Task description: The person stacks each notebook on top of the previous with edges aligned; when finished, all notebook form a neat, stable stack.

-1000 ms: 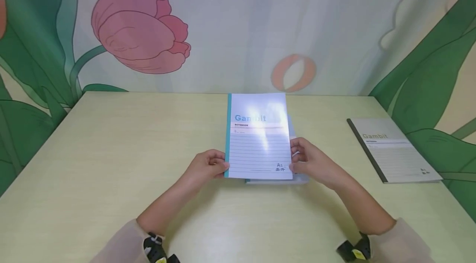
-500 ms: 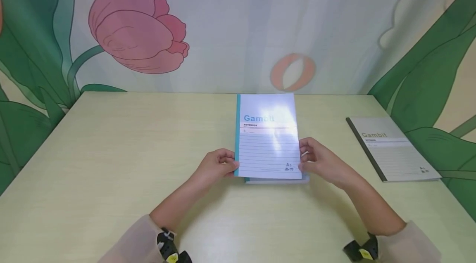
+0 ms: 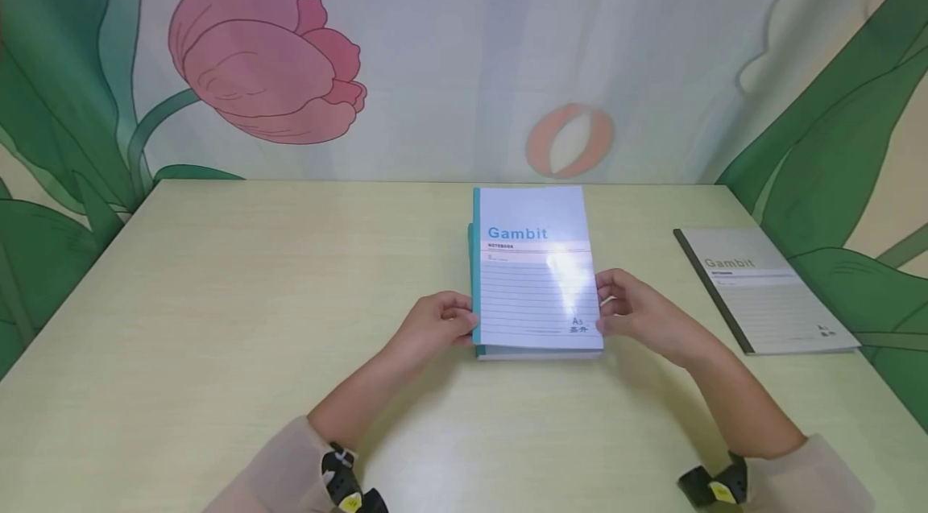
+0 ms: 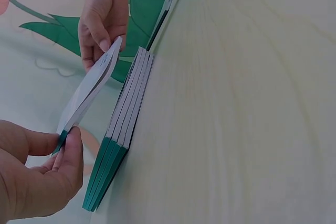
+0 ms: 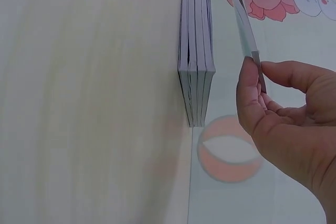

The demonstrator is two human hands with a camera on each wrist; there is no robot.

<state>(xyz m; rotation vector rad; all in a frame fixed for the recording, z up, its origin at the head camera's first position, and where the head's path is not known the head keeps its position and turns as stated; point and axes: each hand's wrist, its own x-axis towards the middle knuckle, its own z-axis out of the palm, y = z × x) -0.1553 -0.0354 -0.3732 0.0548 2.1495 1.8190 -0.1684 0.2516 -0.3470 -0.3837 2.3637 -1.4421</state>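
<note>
A notebook [image 3: 532,279] with a teal spine and the word Gambit on its cover is held flat by both hands. The left hand [image 3: 438,326] pinches its spine edge near the lower corner. On the opposite edge, the right hand [image 3: 638,318] pinches it between thumb and fingers. Below it lies a stack of several notebooks [image 4: 113,156], teal spines lined up. Both wrist views show a gap between the held notebook and the stack; in the head view it covers most of the stack.
Off to the right, a grey notebook [image 3: 772,291] with a black spine lies near the side edge of the pale wooden table [image 3: 254,320]. A curtain [image 3: 435,54] printed with flowers and leaves hangs behind the table.
Both hands have carried the held notebook to the right and slightly down, from partly beside the stack to nearly over it. The grey notebook stays in place.
</note>
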